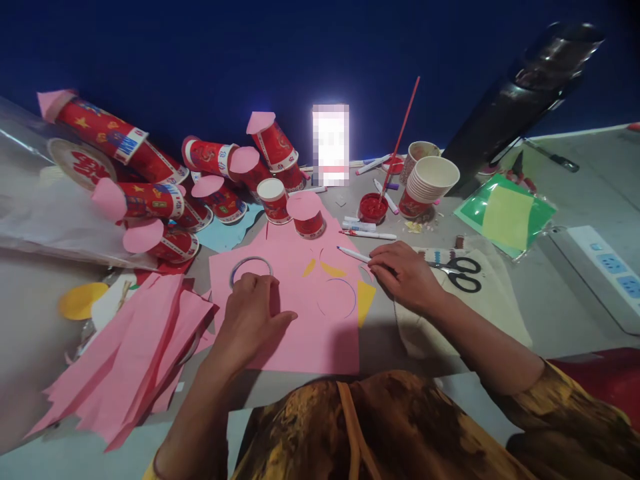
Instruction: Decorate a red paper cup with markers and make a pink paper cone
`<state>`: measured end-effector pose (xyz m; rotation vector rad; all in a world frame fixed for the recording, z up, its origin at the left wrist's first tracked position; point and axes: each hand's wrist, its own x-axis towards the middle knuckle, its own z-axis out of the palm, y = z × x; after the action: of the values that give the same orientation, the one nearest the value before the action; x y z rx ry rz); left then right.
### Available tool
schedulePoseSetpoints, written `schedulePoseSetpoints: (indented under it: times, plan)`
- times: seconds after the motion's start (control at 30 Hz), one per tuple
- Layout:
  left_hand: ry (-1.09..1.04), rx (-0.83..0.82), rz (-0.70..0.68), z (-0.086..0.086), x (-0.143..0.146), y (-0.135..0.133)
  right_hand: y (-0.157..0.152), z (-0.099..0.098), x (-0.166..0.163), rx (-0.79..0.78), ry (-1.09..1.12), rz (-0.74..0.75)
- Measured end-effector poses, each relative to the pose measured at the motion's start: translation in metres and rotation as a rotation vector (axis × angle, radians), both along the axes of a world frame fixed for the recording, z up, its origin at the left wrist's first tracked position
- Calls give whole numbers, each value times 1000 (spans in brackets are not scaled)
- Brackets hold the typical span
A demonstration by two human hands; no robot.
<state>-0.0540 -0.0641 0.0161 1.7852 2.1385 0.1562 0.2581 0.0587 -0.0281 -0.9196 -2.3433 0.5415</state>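
Note:
A large pink sheet of paper [300, 340] lies in front of me, with a partly drawn blue circle [355, 300] and cut-out curves on it. My left hand [255, 313] bends its fingers over the near rim of a ring like a tape roll [233, 272] lying on the sheet; the thumb sticks out to the right. Between the fingers of my right hand [403, 277] is a white marker [356, 255], its blue tip uncapped and pointing left. Scissors with black handles [463, 273] rest on a cream cloth bag [450, 327] just beyond that hand.
Red paper cups with pink tops [306, 217] stand or lean at the back left. Pink paper strips [135, 353] pile up at the left. Behind the sheet are a red paint pot [373, 210] with a brush, stacked cups [430, 180] and a glowing, blurred screen [331, 143]. A power strip [605, 267] lies right.

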Motion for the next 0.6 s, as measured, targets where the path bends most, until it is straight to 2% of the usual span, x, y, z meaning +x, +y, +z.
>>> schedulePoseSetpoints:
  times: [0.17,0.4,0.6]
  plan:
    - [-22,22,-18,1,3,7,0,2,2,-9,32,-2]
    - [-74,-23,-50,0,6,3,0,4,3,-38,34,2]
    - [-132,39,-23,1,15,6,-1,5,3,-61,28,2]
